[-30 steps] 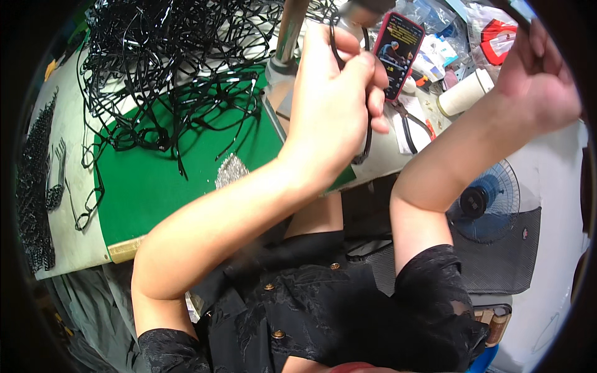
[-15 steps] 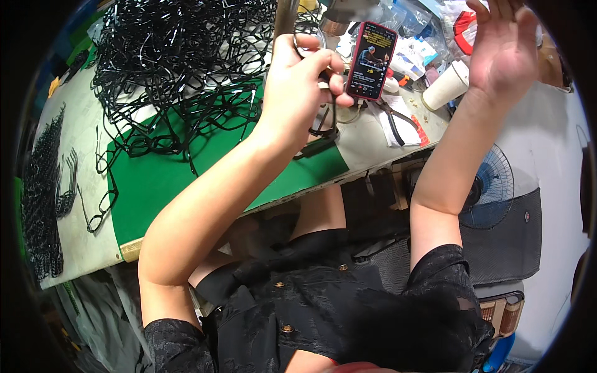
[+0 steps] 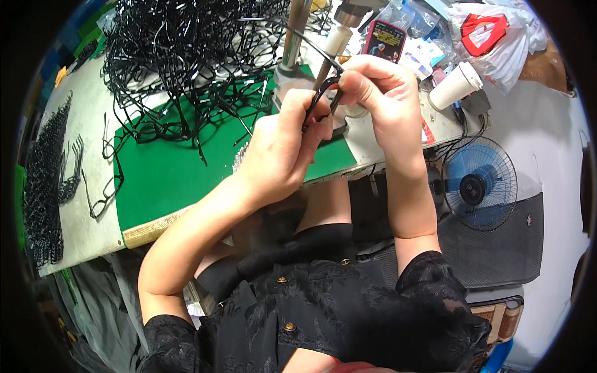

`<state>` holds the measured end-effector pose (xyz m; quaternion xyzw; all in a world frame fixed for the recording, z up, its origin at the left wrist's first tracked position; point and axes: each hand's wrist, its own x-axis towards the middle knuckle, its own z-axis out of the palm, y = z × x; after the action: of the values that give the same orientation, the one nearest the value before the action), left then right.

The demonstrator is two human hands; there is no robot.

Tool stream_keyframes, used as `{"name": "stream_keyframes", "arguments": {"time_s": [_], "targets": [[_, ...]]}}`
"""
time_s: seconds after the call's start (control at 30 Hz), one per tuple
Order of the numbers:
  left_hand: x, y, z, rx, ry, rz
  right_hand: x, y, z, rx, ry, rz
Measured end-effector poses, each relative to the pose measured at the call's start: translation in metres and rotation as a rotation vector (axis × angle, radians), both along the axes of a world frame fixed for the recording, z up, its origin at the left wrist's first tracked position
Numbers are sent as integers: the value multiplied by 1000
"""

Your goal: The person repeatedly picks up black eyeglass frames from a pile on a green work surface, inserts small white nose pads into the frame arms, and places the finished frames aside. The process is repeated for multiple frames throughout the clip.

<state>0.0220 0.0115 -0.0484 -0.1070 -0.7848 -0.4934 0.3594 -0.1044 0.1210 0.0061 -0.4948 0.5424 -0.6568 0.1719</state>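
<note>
A black eyeglass frame [image 3: 322,94] is held between both hands above the front of the green mat [image 3: 163,180]. My left hand [image 3: 277,146] is closed round one side of it. Thumb and fingertips of my right hand [image 3: 392,105] pinch its other side, where a thin black temple stretches up to the left. Fingers hide part of the frame. Just behind my hands stands a bench machine with a metal post [image 3: 296,34] and a pale cylinder [image 3: 336,41]. To the left lies a large tangled heap of black eyeglass frames [image 3: 180,59].
A red-cased phone [image 3: 387,42] leans behind my right hand. Right of it stand a white cup [image 3: 456,85] and plastic bags [image 3: 511,31]. Black frames are stacked along the table's left edge [image 3: 43,180]. A blue fan [image 3: 482,183] is beside the table, right of my forearm.
My right hand has come down and left from the far right to grip the eyeglass frame. My left hand has lowered slightly toward me. The frame has turned, and the pale cylinder now shows.
</note>
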Motion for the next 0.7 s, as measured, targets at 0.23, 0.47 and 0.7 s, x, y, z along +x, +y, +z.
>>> {"name": "stream_keyframes", "arguments": {"time_s": [0.23, 0.47, 0.7], "targets": [[39, -13, 11, 101, -318, -65, 4, 8, -29, -140, -257, 120], [81, -22, 64, 323, -335, -64, 39, 28, -144, 374, 798, -285], [128, -77, 34, -558, 51, 613, 59, 24, -146, 431, 947, -297]]}}
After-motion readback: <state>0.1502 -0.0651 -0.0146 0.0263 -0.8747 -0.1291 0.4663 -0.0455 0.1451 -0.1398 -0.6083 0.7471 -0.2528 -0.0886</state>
